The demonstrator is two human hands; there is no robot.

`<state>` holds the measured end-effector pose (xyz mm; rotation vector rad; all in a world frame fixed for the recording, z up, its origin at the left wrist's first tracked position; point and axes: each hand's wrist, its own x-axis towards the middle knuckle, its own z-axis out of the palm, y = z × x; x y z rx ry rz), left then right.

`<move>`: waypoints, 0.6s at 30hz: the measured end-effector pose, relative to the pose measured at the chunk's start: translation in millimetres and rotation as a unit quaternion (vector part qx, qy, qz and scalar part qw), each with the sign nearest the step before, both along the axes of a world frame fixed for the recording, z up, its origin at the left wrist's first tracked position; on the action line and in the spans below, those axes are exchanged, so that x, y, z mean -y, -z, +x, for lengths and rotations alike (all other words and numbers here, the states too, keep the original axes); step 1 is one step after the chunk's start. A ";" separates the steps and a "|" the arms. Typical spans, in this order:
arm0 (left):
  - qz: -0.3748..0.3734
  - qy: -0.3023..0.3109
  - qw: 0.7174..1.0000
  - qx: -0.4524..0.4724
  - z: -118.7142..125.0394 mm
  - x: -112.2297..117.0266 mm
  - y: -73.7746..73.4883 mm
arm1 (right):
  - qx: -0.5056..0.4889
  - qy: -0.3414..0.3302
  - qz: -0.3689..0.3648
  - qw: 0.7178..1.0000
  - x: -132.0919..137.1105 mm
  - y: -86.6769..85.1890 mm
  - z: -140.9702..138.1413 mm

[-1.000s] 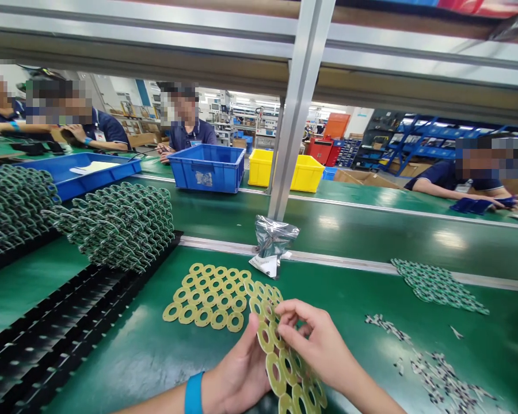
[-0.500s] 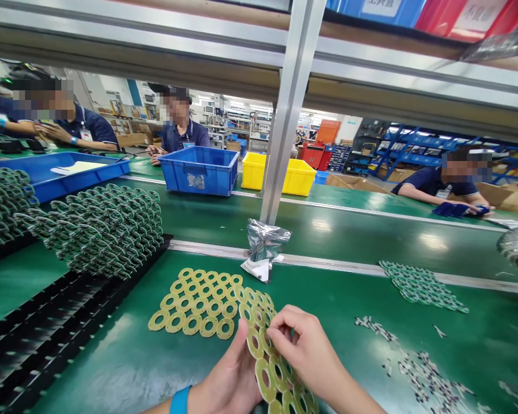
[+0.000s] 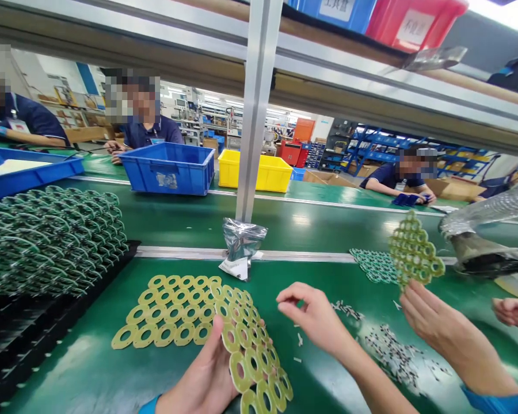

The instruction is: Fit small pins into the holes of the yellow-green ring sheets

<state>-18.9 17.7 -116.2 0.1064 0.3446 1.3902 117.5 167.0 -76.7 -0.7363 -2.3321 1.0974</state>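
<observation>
My left hand (image 3: 202,376) grips a yellow-green panel of joined rings (image 3: 252,359) by its near edge and holds it tilted above the green mat. My right hand (image 3: 315,319) hovers just right of the panel, off it, with thumb and forefinger pinched together; whatever is between them is too small to see. A second ring panel (image 3: 168,313) lies flat on the mat to the left. At the right a co-worker's hand (image 3: 435,322) holds up another ring panel (image 3: 414,250).
Small snapped-off tabs (image 3: 388,345) litter the mat. A silver bag (image 3: 242,247) leans on the aluminium post (image 3: 254,115). Stacked green boards (image 3: 56,236) sit in black trays (image 3: 26,328) at left. Blue bin (image 3: 168,167), yellow bin (image 3: 254,169) and seated people lie beyond.
My right hand has let go of the ring panel and pulled away to the right, pinched. The view swung right, bringing a co-worker's hands and their panel into sight.
</observation>
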 end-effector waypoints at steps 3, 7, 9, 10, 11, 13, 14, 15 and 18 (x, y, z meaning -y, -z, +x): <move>-0.008 0.010 1.000 0.001 -1.3 -0.3 0.0 | 0.046 0.043 0.018 0.998 -16.2 13.9 24.1; -0.026 0.000 1.000 0.000 -3.2 -3.3 1.4 | 0.089 0.044 0.031 0.995 -0.8 19.5 46.8; -0.026 0.000 1.000 0.000 -4.1 -5.2 2.1 | 0.085 0.052 0.055 0.993 14.2 6.2 56.6; -0.026 0.001 1.000 0.001 -4.3 -6.0 2.4 | 0.076 0.061 0.077 0.992 21.3 -4.3 62.4; -0.025 0.003 1.000 0.004 -4.5 -6.6 2.6 | 0.062 0.073 0.104 0.990 27.9 -16.7 69.0; -0.020 0.004 1.000 0.010 -4.5 -7.2 3.1 | 0.033 0.107 0.167 0.980 39.8 -43.6 84.6; -0.015 0.005 1.000 0.011 -4.4 -7.0 3.5 | 0.025 0.125 0.197 0.972 45.3 -56.5 92.7; -0.010 0.003 1.000 0.010 -4.3 -6.7 3.9 | 0.019 0.143 0.226 0.964 50.6 -68.2 100.4; -0.003 -0.007 1.000 -0.005 -4.6 -4.7 4.8 | 0.019 0.178 0.298 0.938 64.4 -94.1 114.0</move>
